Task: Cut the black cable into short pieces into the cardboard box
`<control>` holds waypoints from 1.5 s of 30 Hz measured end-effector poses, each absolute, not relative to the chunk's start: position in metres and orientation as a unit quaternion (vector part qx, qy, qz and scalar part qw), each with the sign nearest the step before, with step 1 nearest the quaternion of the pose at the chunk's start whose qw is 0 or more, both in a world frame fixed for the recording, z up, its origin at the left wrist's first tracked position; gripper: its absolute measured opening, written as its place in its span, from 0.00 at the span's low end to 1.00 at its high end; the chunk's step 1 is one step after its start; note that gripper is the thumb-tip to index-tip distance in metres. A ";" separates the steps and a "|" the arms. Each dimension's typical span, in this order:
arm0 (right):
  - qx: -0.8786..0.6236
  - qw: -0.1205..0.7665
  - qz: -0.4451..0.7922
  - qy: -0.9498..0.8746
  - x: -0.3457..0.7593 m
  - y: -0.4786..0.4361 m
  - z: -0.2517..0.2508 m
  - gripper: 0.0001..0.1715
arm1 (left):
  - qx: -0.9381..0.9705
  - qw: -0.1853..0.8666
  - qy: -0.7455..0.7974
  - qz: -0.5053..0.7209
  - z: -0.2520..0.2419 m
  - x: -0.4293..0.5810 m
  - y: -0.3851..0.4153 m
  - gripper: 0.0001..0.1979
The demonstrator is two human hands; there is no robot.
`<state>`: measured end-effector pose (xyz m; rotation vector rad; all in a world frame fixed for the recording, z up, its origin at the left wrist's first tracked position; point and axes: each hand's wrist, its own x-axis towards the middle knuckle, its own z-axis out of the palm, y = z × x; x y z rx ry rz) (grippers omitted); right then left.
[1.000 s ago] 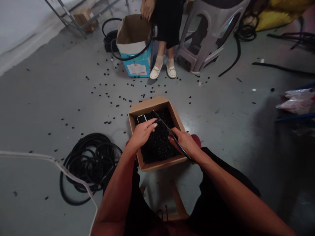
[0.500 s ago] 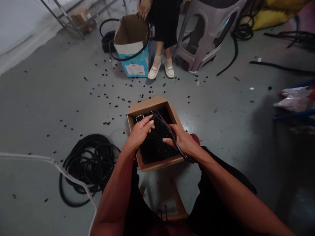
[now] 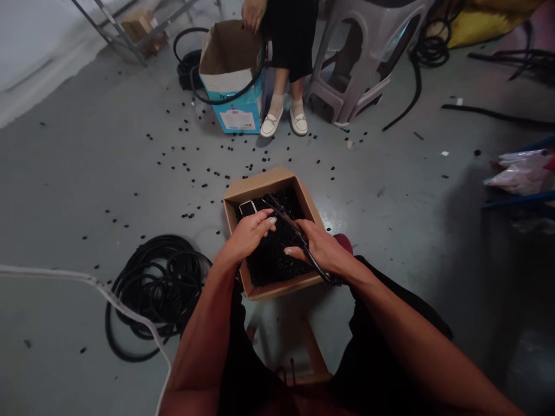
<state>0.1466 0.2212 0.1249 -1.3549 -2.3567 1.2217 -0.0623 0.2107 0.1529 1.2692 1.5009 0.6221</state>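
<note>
In my right hand is a long pair of dark scissors, its blades slanting up and left with the tips slightly apart. The thumb of that hand reaches out over the box. My left hand has thumb and fingers pinched together close to the blades; what lies between them is too dark to make out. Both hands are above an open cardboard box holding a heap of small black pieces. A smartwatch-like object with a pale rim shows by my left hand at the box's far left corner.
Coiled black hose lies at left, near a pale cable. Black bits scatter across the floor. Opposite, a seated person's hand is at a blue-and-white carton, beside a grey plastic stool.
My left fingers have dipped slightly, and the dark piece seen at their tips no longer shows. The scissors have shifted a little left; the right hand hardly moved.
</note>
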 end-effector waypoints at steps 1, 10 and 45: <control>-0.451 0.084 0.409 -0.789 0.146 0.221 0.125 0.30 | 0.534 0.513 0.624 0.251 0.154 -0.062 0.211 0.17; -0.481 0.055 0.422 -0.766 0.140 0.220 0.124 0.11 | 0.577 0.479 0.631 0.197 0.154 -0.064 0.212 0.15; -0.491 -0.007 0.462 -0.738 0.131 0.190 0.095 0.04 | 0.637 0.443 0.627 0.064 0.132 -0.081 0.203 0.13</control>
